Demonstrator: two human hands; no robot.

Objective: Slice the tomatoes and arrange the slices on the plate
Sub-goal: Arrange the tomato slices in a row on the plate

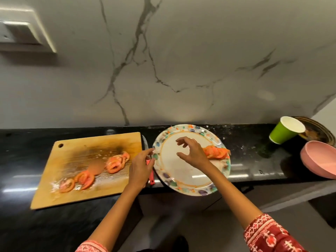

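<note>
A row of overlapping tomato slices [215,152] lies on the right side of the plate [181,180], orange-red with paler flesh showing at the cut faces. More slices [116,163] sit in a loose fan near the middle of the wooden board [78,195], and a second cluster [80,180] lies toward its near left corner (the wood around both looks wet and dark-stained). The plate is white with a ring of coloured blotches round its rim and overhangs the front edge of the black desk [21,157].

The left hand [141,170] pinches the plate's left rim between thumb and fingertips. The right hand [193,153] hovers above the plate's centre, fingers spread and loosely curved, holding nothing, just left of the plated slices.

A red-handled knife [151,176] lies between board and plate, partly hidden by the left hand. A green cup [283,130] and a pink bowl [320,160] stand at far right.
</note>
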